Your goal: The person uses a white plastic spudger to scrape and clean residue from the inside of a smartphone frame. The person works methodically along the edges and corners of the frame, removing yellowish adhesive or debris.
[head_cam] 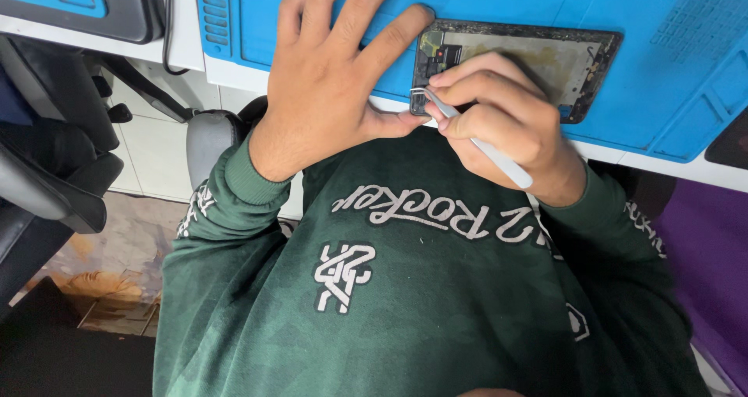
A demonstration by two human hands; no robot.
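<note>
The opened phone (518, 62), its back cover off and the dark frame and tarnished inner plate exposed, lies flat on the blue repair mat (662, 93) near the mat's front edge, just above the person's chest. At its near corner, beside the small components at the end of the frame, the right hand (499, 120) pinches a pair of white tweezers (475, 140), the metal tips touching that corner while the handle slants back over the knuckles. The left hand (331, 77) grasps nothing: it is spread, fingers pressing down on the phone's end and the mat, thumb meeting the right hand's fingers by the tips. For work this fine, the pinned-down hold looks right; I judge the tips should stay low and shallow, lifting gently rather than prying, so nothing slips across the board. A green sweatshirt (405, 288) fills the lower view, with a dark chair (47, 171) at the left.
</note>
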